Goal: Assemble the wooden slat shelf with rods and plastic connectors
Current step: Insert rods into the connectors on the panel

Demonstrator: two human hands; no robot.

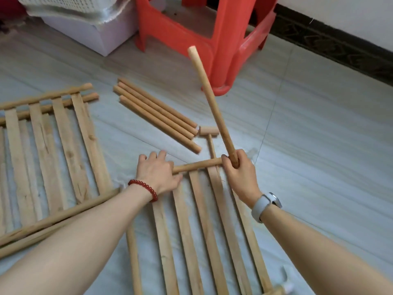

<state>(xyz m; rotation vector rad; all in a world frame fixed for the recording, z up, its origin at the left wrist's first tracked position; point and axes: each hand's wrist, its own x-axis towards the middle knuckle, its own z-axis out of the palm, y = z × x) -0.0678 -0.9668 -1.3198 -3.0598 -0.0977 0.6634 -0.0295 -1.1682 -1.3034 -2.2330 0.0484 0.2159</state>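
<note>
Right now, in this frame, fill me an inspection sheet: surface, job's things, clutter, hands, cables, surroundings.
Surface: pale tiled floor, with thin white sheeting under the panels.
Job's things: slat panel under the hands; second slat panel on the left, another seeming to lie beneath it; four loose rods side by side; short dowel piece at their near end; no plastic connector clearly made out.
Clutter: nothing seen.
Hands: left hand rests on the near panel's top rail; right hand grips a raised rod at its lower end.
Cables: nothing seen.
Surroundings: red plastic stool, white box under a mesh basket, dark skirting along the wall.
</note>
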